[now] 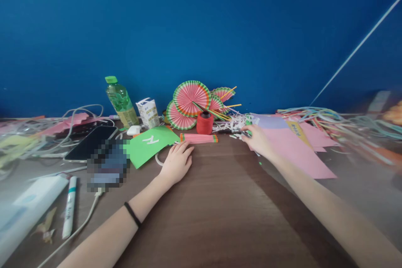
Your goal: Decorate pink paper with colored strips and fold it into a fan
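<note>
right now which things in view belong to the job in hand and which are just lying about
Likely in the job: pleated strip, red spool, round paper fan
Apparently just lying about: green-capped bottle, carton, marker

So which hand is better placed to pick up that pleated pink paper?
Left, I think. The left hand lies right by the pleated pink paper, fingertips at its near edge. The right hand is farther off, at a slim dark object near white paper shreds.

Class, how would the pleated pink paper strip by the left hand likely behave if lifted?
The pleated pink paper strip is probably light, being paper. Its lengthwise folds may make it fairly stiff that way, but the close-packed pleats could fan open.
</note>
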Demonstrator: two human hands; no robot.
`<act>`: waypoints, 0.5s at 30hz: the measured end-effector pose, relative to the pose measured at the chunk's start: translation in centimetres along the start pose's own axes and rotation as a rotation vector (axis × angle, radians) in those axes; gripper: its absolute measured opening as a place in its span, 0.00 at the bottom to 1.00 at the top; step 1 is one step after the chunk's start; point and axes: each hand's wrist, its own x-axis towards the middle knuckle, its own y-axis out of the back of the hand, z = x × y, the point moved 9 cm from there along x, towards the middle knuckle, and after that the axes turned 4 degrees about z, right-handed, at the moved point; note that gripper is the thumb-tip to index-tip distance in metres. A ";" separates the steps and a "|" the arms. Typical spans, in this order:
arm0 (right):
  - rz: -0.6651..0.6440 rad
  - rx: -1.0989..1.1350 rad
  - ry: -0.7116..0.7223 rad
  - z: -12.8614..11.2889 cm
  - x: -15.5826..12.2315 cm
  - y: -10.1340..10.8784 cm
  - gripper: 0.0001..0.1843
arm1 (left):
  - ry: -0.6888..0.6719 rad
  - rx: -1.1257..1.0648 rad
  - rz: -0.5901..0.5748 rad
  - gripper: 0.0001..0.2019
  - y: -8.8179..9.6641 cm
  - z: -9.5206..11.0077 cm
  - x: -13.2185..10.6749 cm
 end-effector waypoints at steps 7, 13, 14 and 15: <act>-0.002 -0.318 -0.317 7.3 0.7 3.8 0.19 | -0.036 0.012 0.039 0.16 0.4 0.5 0.0; -0.104 -0.384 -0.369 7.4 0.2 2.9 0.19 | -0.038 -0.005 0.051 0.15 0.3 0.2 0.0; -0.111 -0.390 -0.373 7.4 0.1 2.9 0.18 | -0.037 -0.006 0.051 0.15 0.3 0.1 0.1; -0.118 -0.396 -0.379 7.4 0.1 2.9 0.17 | -0.036 -0.006 0.050 0.15 0.2 0.1 0.1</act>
